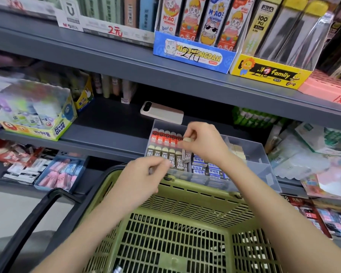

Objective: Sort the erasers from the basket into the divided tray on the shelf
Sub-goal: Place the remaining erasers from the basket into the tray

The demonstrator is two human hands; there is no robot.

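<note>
Setting: grey metal shop shelves (106,134) stacked with stationery boxes; a white phone (161,113) lies at the back of the middle shelf.
Tray: clear plastic divided tray (260,154) sits at the middle shelf's front edge. It holds a row of red-sleeved erasers (165,137), a row of brown-sleeved 2B erasers (165,156) in front of them, and blue-and-white erasers (205,166) to the right.
Basket: green slotted plastic basket (195,200), just in front of the tray.
Right hand (205,142): its grip pinches a single brown-sleeved eraser (186,155) upright over the tray, at the rows' right end.
Left hand (146,174): hovers over the basket's far rim, fingers curled. It is blurred, so whether its grip holds anything cannot be told.
</note>
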